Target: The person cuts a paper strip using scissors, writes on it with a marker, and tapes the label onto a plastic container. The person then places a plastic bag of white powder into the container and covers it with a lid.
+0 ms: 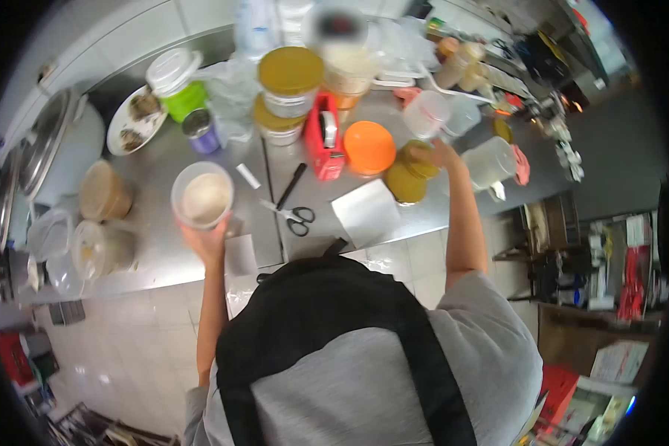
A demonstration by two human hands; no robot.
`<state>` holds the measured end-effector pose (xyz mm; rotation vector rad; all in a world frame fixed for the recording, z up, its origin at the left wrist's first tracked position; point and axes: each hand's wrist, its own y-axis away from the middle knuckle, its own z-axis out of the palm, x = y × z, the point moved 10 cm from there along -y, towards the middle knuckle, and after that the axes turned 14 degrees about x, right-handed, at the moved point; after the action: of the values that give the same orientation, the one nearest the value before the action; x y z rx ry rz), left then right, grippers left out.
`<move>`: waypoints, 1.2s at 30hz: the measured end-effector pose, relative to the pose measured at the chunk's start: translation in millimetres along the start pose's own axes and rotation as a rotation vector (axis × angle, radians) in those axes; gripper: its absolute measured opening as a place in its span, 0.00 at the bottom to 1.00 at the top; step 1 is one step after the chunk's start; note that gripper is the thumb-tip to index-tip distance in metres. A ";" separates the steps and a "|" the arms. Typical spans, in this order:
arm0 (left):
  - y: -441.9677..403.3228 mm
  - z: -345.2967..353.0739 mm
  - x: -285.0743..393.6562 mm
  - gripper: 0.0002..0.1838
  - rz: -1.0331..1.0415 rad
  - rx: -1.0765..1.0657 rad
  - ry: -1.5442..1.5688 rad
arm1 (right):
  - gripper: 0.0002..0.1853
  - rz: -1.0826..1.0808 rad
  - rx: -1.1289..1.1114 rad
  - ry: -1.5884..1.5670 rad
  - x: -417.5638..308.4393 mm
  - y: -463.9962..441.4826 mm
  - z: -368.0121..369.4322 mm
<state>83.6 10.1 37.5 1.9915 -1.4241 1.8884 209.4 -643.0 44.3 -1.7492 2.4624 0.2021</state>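
At the left of the counter, my left hand [207,236] is wrapped round the near side of a clear tub [202,195] with pale contents. My right hand [440,154] is stretched out at the right, beside the top of a jar [407,178] with yellow-green contents; its fingers are blurred. An orange lid [369,147] lies left of that jar. White paper [366,211] lies in front of the lid. Black-handled scissors [296,215] and a black pen-like item [291,186] lie between my hands. A red tape dispenser [324,137] stands behind them.
Tubs with yellow lids [291,70] stand at the back. A purple cup [201,131], a green container [182,100] and a plate [119,132] are at the back left. More tubs [105,190] stand at the left; clear containers [489,162] are at the right. The counter's front edge [156,279] runs before me.
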 end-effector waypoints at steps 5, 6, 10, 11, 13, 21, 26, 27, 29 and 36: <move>-0.4 25.1 -18.9 0.70 -0.124 -0.107 0.130 | 0.62 0.069 0.190 -0.283 17.0 4.4 51.6; 3.3 30.2 -27.9 0.72 -0.159 -0.128 0.154 | 0.61 0.129 0.193 -0.189 16.4 12.2 46.6; -3.5 24.0 -11.1 0.81 -0.096 -0.179 0.075 | 0.47 0.137 0.106 -0.655 -31.7 33.8 -31.6; -4.3 24.7 -17.2 0.82 -0.158 -0.202 0.161 | 0.44 0.045 -0.112 -1.189 -80.2 52.1 -59.9; 0.5 37.0 -29.4 0.83 -0.284 -0.293 0.355 | 0.38 -0.012 -0.375 -1.850 -130.4 82.8 -76.6; -2.4 47.3 -27.5 0.72 -0.344 -0.321 0.345 | 0.50 -0.375 -1.255 -1.816 -334.2 176.8 -69.2; -7.9 35.3 -22.5 0.63 -0.319 -0.250 0.295 | 0.51 -0.998 -0.357 -0.755 -401.6 202.4 -35.4; -6.7 38.2 -30.8 0.64 -0.287 -0.248 0.273 | 0.51 -1.087 -0.343 -0.842 -425.2 211.8 -42.7; -3.9 39.5 -35.5 0.65 -0.258 -0.249 0.257 | 0.49 -1.272 -0.138 -0.692 -466.7 214.4 -11.9; -4.8 33.4 -21.7 0.64 -0.259 -0.248 0.211 | 0.52 -1.514 -0.192 -0.324 -533.7 224.4 41.2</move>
<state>115.7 5.2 14.0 1.7120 -1.2109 1.6643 173.1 -66.8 103.8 -2.7492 0.4855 0.4670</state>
